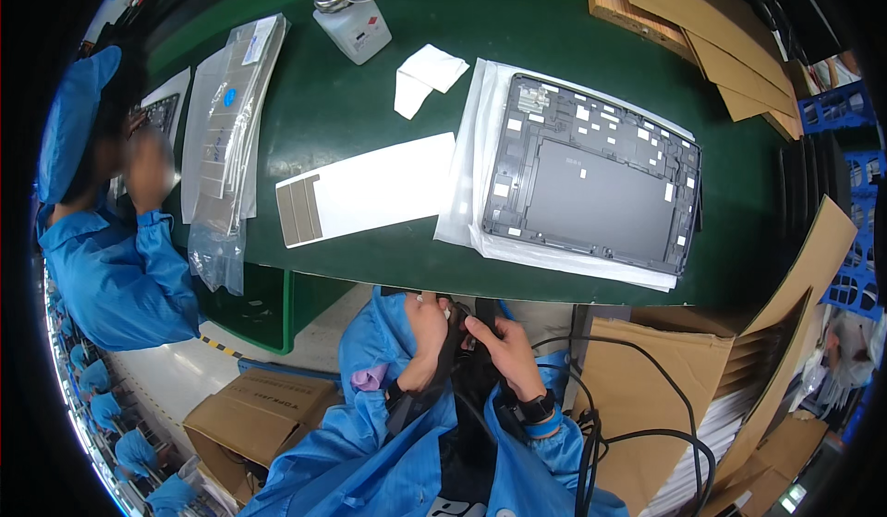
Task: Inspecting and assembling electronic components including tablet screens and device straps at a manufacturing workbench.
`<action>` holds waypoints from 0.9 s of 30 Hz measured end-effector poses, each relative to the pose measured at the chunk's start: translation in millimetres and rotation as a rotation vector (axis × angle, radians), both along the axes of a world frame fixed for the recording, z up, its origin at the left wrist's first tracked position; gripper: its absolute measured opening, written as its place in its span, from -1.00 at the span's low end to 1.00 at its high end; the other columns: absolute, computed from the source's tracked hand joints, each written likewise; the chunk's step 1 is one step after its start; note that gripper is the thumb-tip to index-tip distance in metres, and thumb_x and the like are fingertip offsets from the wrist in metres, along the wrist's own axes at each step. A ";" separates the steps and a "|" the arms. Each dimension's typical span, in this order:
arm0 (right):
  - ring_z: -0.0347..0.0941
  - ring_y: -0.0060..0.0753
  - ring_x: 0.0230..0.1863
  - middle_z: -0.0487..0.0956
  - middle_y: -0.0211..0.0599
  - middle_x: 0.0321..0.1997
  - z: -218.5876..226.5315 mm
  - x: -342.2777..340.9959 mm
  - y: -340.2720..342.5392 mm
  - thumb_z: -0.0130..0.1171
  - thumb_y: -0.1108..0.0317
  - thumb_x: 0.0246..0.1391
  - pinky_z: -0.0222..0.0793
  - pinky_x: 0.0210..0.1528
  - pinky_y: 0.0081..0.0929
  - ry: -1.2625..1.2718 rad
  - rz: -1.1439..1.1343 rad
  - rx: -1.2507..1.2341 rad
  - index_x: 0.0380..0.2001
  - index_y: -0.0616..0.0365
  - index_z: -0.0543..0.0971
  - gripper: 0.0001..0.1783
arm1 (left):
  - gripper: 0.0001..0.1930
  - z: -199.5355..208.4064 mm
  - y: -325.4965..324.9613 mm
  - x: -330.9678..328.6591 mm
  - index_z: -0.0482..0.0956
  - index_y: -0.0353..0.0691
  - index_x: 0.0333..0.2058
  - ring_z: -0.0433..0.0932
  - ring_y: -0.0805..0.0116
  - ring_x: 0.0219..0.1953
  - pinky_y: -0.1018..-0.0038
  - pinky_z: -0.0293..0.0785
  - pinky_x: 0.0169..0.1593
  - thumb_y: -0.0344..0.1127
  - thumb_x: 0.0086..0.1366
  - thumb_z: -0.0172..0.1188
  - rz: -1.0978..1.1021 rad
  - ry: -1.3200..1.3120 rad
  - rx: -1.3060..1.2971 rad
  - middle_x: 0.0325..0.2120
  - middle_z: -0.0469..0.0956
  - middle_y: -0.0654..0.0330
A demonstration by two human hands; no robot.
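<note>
Both hands are together in front of my body, just below the table's near edge. My left hand (427, 330) is closed around the upper end of a black strap-like piece (447, 355). My right hand (510, 355) is closed at the same spot, its thumb and fingers pinching a small dark part beside the strap; its exact kind cannot be made out. On the table beyond them lies a dark grey tablet-shaped housing (601, 194) with several small white patches, resting on white foam sheeting (462, 184). Left of it is a white sheet with brown strips (379, 189).
A white dispenser bottle (354, 32) and a folded white cloth (430, 75) stand on the green table (305, 138). Bagged flat strips (231, 120) lie left, beside a co-worker's blue sleeve (120, 277). Black cables (684, 434) hang near cardboard boxes (637, 378) at right.
</note>
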State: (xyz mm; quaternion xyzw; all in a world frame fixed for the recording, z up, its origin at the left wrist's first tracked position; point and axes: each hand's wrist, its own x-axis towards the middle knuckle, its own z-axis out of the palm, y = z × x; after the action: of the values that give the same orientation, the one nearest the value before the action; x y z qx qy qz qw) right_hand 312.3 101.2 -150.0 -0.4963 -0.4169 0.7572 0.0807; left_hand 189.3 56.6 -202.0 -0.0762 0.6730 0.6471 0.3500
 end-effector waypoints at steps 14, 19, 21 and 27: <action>0.39 -0.74 -0.42 0.57 -0.54 -0.48 5.8 11.7 1.9 0.35 0.30 0.05 0.30 -0.37 -0.69 -0.180 -0.133 0.192 -0.39 0.26 0.65 -0.78 | -0.81 8.5 -1.9 -13.3 0.52 -0.27 -0.25 0.37 0.50 -0.55 0.54 0.27 -0.46 -0.28 0.33 0.04 -0.331 -0.188 -0.180 -0.52 0.47 0.27; 0.38 -0.76 -0.46 0.58 -0.53 -0.50 12.4 7.1 1.6 0.35 0.31 0.05 0.31 -0.39 -0.69 -0.125 -0.199 0.177 -0.38 0.29 0.65 -0.78 | -0.70 -32.9 -13.8 -24.8 0.48 -0.37 -0.09 0.51 0.37 -0.30 0.44 0.41 -0.31 -0.32 0.27 0.16 -0.494 0.568 -0.178 -0.28 0.55 0.11; 0.37 -0.77 -0.47 0.59 -0.53 -0.50 11.2 8.9 3.7 0.35 0.33 0.05 0.30 -0.41 -0.69 -0.097 -0.233 0.166 -0.38 0.30 0.66 -0.79 | -0.75 -18.4 -6.3 -24.4 0.49 -0.38 -0.12 0.50 0.39 -0.28 0.45 0.41 -0.25 -0.35 0.29 0.15 -0.243 0.689 -0.157 -0.30 0.55 0.16; 0.21 -0.79 -0.55 0.42 -0.61 -0.65 0.0 14.2 0.6 0.41 0.29 -0.02 0.15 -0.51 -0.70 -0.072 -0.201 0.246 -0.46 0.28 0.65 -0.75 | -0.69 77.4 -2.4 -41.3 0.53 -0.32 -0.10 0.54 0.08 -0.10 0.31 0.41 0.01 -0.35 0.20 0.28 -0.742 0.661 -0.384 -0.14 0.54 -0.09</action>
State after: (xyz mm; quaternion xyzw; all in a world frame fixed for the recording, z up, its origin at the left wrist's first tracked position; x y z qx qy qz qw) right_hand 326.5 101.7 -149.9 -0.5488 -0.4573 0.6702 0.2012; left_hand 148.0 54.1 -124.5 0.3124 0.8354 0.3346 0.3043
